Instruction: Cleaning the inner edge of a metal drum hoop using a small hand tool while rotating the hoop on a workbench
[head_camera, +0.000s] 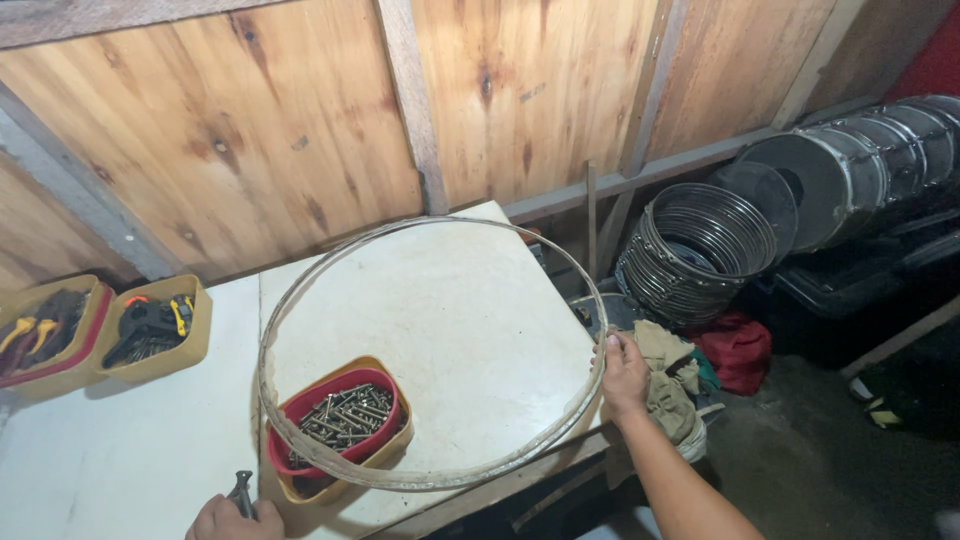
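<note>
Your right hand (625, 372) is closed around the right edge of a large thin metal hoop (430, 478), fingers wrapped over the rim where it overhangs the edge of the counter (470, 320). The hoop lies nearly flat across the pale counter top, its far arc close to the wooden wall (250, 130) and its near arc at the counter's front edge. Inside the hoop's near left part sits a red tub of screws (340, 418), nested in a yellow tray (392, 440); the hoop's rim passes over the tray's front and left side.

Your left hand (232, 520) is at the bottom edge of the view, just left of the tray, closed on a small dark metal tool (243, 492) whose tip points up. Only the knuckles show, so you cannot tell more about the tool than its grey tip.

Further left on the counter stand two more yellow trays against the wall: the nearer one (155, 330) holds dark pliers with yellow handles, and the far left one (48, 335), lined in red, holds more hand tools.

To the right of the counter, on the floor, a stack of dark metal hoops (695, 250) leans on its side, with a row of shiny drum shells (860, 165) behind it. Crumpled cloths, tan (668, 385) and red (735, 350), lie just beyond your right hand.
</note>
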